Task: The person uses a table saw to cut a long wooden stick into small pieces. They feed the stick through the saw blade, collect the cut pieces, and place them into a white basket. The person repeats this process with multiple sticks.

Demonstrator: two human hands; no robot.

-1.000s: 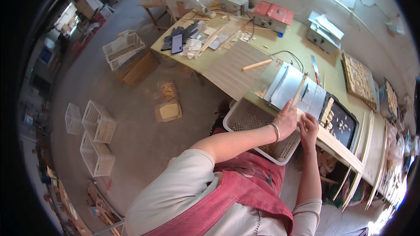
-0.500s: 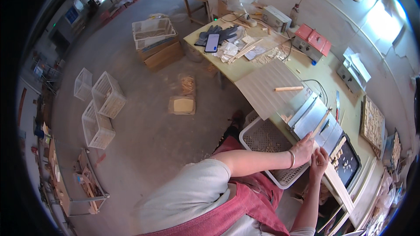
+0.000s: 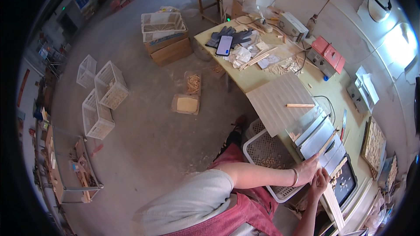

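My left hand (image 3: pixel 307 170) reaches across to the metal plate (image 3: pixel 318 140) of a small bench machine, its fingers closed on the end of a pale wooden strip. Close beside it, my right hand (image 3: pixel 320 181) pinches the same strip; the fingertips are partly hidden. Pale wooden strips (image 3: pixel 334 212) run from below the right hand toward the near bench edge. A narrow wooden stick (image 3: pixel 328 141) lies across the plate just ahead of my left fingers. To the right, a black tray (image 3: pixel 345 183) holds small cut wood pieces.
Under the bench edge stands a grey perforated basket (image 3: pixel 255 149) with wood bits. A corrugated sheet (image 3: pixel 275 96) carries a short stick (image 3: pixel 300 105). Farther back are a phone (image 3: pixel 224 46), dark gloves (image 3: pixel 237 35) and a red-topped box (image 3: pixel 327 54). White crates (image 3: pixel 98 122) stand on the floor.
My view has turned slightly, so the bench sits farther right and lower in the picture. Both hands stay together at the metal plate, with little visible change in their hold.
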